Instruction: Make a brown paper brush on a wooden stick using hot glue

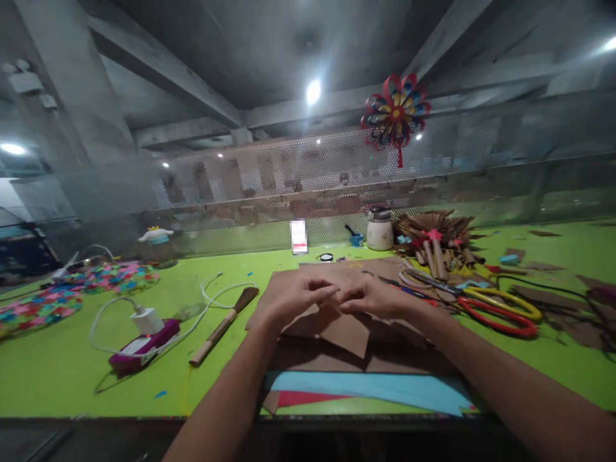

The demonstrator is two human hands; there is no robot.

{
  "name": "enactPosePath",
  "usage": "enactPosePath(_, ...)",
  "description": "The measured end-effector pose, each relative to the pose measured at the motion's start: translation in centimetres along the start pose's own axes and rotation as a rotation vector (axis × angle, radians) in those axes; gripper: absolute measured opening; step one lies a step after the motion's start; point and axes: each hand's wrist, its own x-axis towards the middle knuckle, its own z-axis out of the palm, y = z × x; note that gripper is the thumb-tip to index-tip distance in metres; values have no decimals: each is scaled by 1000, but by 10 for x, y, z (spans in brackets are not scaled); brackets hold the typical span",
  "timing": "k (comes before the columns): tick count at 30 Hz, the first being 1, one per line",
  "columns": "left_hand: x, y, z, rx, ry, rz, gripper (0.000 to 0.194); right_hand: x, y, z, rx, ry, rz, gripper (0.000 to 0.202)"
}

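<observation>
Near the middle of the green table, my left hand [308,296] and my right hand [373,295] meet over a piece of brown paper [347,330]. The fingers of each hand are bent together at the paper's upper edge, gripping it. One corner of the piece points down toward me. Beneath it lie larger brown sheets [283,283], with light blue paper [370,387] and a red strip [308,398] at the table's front edge.
Left are a rolled brown paper brush shape [221,327], a purple power strip [144,346] with a white cable, and colourful paper pieces [110,277]. Right are red-handled scissors [498,317], paper fans [433,231] and a jar [380,230]. A phone [299,237] stands at the back.
</observation>
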Motion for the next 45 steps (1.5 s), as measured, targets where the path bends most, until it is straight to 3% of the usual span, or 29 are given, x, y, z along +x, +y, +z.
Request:
enactPosePath(8, 5, -10, -7, 451, -54, -47, 19, 23, 6, 4, -272, -28, 22, 20)
enactPosePath(15, -3, -41, -7, 442, -73, -54, 21, 26, 21, 25, -326, 28, 17, 43)
enactPosePath(19, -8, -49, -2, 433, -63, -21, 20, 13, 23, 36, -400, 108, -70, 38)
enactPosePath(26, -11, -47, 9, 692, -60, 150, 15, 3, 10, 36, -604, 92, -226, 33)
enactPosePath(35, -13, -49, 15, 841, -61, 258, 19, 6, 10, 36, -690, 37, -143, 36)
enactPosePath(41, -18, -44, 17, 837, -61, 298, 20, 1, 12, 37, -660, 17, -214, 42)
enactPosePath(45, -19, -45, 17, 939, -86, 314, 22, -1, 16, 36, -675, -7, -208, 30)
